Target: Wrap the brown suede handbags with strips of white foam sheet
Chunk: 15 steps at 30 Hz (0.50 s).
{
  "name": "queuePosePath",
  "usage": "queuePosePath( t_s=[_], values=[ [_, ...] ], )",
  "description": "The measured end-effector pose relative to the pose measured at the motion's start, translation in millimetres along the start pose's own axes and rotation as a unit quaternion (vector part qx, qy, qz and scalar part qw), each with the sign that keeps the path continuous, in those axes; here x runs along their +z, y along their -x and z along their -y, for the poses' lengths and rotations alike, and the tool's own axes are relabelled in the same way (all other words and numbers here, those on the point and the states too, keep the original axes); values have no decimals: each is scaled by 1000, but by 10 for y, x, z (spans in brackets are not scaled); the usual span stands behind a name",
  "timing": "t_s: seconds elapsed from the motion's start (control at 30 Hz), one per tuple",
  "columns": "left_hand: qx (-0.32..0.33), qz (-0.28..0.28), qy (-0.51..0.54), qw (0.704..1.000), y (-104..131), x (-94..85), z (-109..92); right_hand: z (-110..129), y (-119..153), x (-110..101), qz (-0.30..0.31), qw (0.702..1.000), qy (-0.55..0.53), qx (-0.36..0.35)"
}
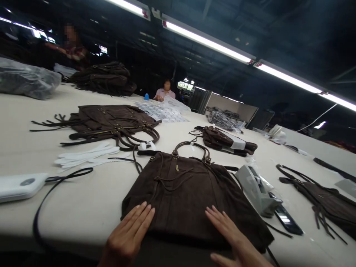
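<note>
Left hand (128, 231) and right hand (236, 240) lie flat on brown bag (183, 196) near its edge, room leftward

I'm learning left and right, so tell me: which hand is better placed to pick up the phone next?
Probably the right hand. The phone lies on that side of the big brown bag. The left hand is farther away, at the bag's other side.

Fluorescent tubes (208, 41) slant under dark ceiling (267, 26); pale wide table (80, 215) below; bright window (185, 85) far back.
</note>
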State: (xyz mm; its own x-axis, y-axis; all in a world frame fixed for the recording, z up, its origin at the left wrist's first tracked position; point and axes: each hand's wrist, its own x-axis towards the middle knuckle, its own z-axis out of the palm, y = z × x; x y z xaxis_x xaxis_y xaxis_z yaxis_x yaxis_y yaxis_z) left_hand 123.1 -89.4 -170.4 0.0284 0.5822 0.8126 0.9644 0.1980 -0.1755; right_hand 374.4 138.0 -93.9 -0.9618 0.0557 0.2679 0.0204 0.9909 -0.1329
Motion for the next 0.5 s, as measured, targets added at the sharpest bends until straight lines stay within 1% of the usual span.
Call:
queuePosePath(
  t_s=[0.03, 0.07, 0.1, 0.13, 0.17, 0.2, 0.23, 0.3, 0.37, 0.4, 0.43, 0.5],
  values=[
    [0, 12, 4, 1000, -4, -10, -5, 118, -191, -96, 10, 998, -61, 26],
    [-3, 20, 6, 1000, -8, -24, -6, 243, -419, -143, 13, 991, -117, 61],
    [-7, 21, 7, 1000, -10, -37, -3, 361, -679, -136, 5, 983, -165, 87],
    [-6, 15, 8, 1000, -10, -47, 1, 461, -961, -79, -8, 975, -196, 100],
    [-5, 7, 8, 1000, -8, -52, 5, 534, -1252, 16, -11, 969, -209, 128],
    [-4, 0, 8, 1000, -4, -50, 7, 580, -1541, 135, 2, 966, -195, 168],
    [-3, -7, 7, 1000, 2, -42, 6, 599, -1813, 262, 25, 963, -158, 215],
    [-9, -11, 5, 1000, 19, -15, -10, 586, -2266, 497, 77, 946, -111, 295],
    [-26, -7, 3, 1000, 38, 8, -46, 547, -2565, 668, 98, 929, -95, 344],
    [-36, -3, 6, 999, 44, 7, -69, 530, -2656, 731, 92, 924, -95, 359],
    [-47, 1, 13, 999, 48, -7, -91, 515, -2715, 785, 76, 921, -98, 370],
    [-61, 11, 45, 997, 38, -85, -121, 492, -2756, 879, 25, 914, -123, 386]
  ],
)
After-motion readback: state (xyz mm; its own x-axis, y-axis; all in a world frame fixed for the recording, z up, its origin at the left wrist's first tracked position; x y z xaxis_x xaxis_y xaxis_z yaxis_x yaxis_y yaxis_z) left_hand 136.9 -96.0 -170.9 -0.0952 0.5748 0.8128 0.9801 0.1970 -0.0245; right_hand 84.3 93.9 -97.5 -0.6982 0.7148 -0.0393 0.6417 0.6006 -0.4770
